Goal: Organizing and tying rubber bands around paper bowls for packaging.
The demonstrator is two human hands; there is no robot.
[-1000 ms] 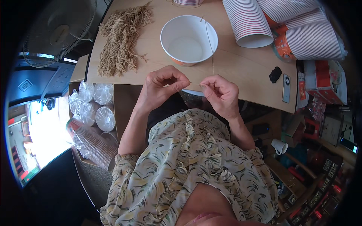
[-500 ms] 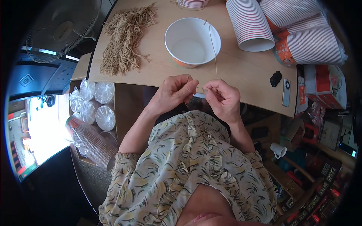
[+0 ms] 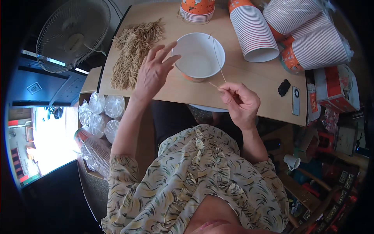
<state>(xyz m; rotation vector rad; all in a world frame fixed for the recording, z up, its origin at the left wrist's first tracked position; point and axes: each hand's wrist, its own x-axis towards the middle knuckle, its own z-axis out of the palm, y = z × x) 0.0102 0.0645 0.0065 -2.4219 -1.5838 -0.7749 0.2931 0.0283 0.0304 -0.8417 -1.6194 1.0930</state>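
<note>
A white paper bucket (image 3: pixel 198 58) with some orange on its outside stands near the table's front edge. From its far right rim a thin tan cord (image 3: pixel 216 58) slants across the opening down to my right hand (image 3: pixel 242 104). The thumb and fingers of that hand pinch the cord, and a short end sticks out to the left. My left hand (image 3: pixel 152 73) is raised at the bucket's left side, fingers spread, holding nothing. Just beyond that hand lies a heap of tan cords (image 3: pixel 130 54).
An upturned orange bucket stack (image 3: pixel 198 11) stands at the back. Nested paper buckets (image 3: pixel 255 35) and plastic-wrapped stacks (image 3: pixel 319 48) fill the right. A black lump (image 3: pixel 284 88) and a silver phone-like object (image 3: pixel 296 100) lie near the right edge. A fan (image 3: pixel 74 37) stands left.
My left hand has left the cord end, moved up and left, and opened beside the bucket. My right hand still pinches the cord, slightly farther right. The view has shifted.
</note>
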